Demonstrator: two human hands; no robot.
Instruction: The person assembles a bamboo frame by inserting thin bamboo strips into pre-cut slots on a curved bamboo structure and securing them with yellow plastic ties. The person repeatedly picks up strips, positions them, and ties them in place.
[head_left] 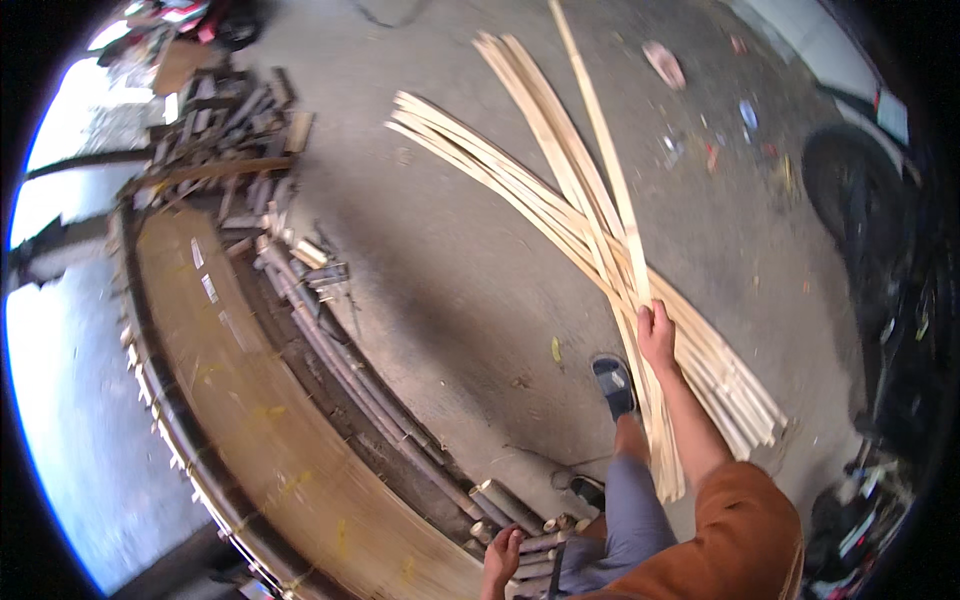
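My right hand (656, 338) is closed round a long, pale, flat bamboo strip (606, 130), which reaches away from me toward the far edge of the view. Below it, two bundles of similar strips lie crossed on the concrete floor; one bundle (540, 95) points away, the other (470, 160) runs from far left to near right. Low in the view, my left hand (502, 560) has its fingers curled in, and nothing shows in it. It is nearest to some short cut poles (540, 545). My sandalled foot (612, 385) is beside the strips.
To the left stands a long bench with a brown sheet top (250, 400). Long poles (350, 365) lie along its near side, and a heap of wood offcuts (225, 125) sits beyond it. A dark motorcycle (860, 220) stands at the right. Litter and a pink shoe (664, 65) are scattered on the floor.
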